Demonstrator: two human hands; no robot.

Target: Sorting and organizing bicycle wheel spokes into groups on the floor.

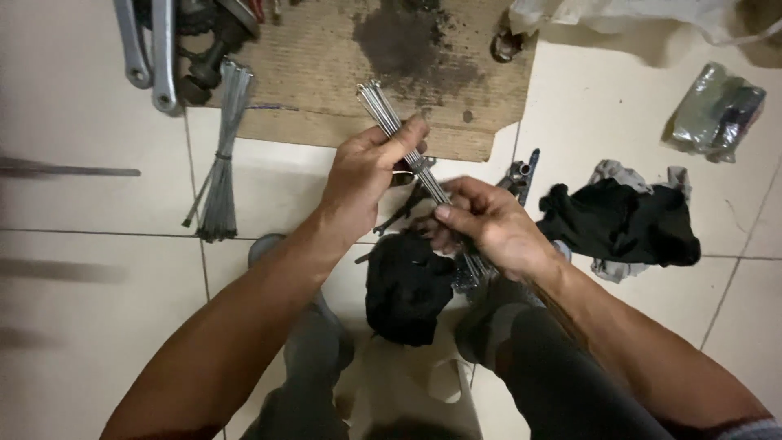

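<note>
While the person crouched over the tiled floor (98, 269), both hands met on a bundle of thin metal spokes (389, 122) held slantwise above the knees. The left hand (364, 175) closed its grip around the upper part of the bundle, fingers wrapped over the rods, whose threaded ends fanned out past the thumb toward a stained sheet of cardboard (326, 81). The right hand (493, 224) was clamped on the lower part — thumb and forefinger pinching the rods where they ran down into the palm. A black rag (407, 285) lay just beneath the hands, between the knees. A second bundle of spokes (221, 163), bound near its middle, lay on the floor to the left, well apart from the hands. Crank arms (155, 57) rested at the cardboard's upper left edge. To the right lay a dark cloth (627, 224) over a grey one — and farther off, a clear plastic packet (717, 110).
</note>
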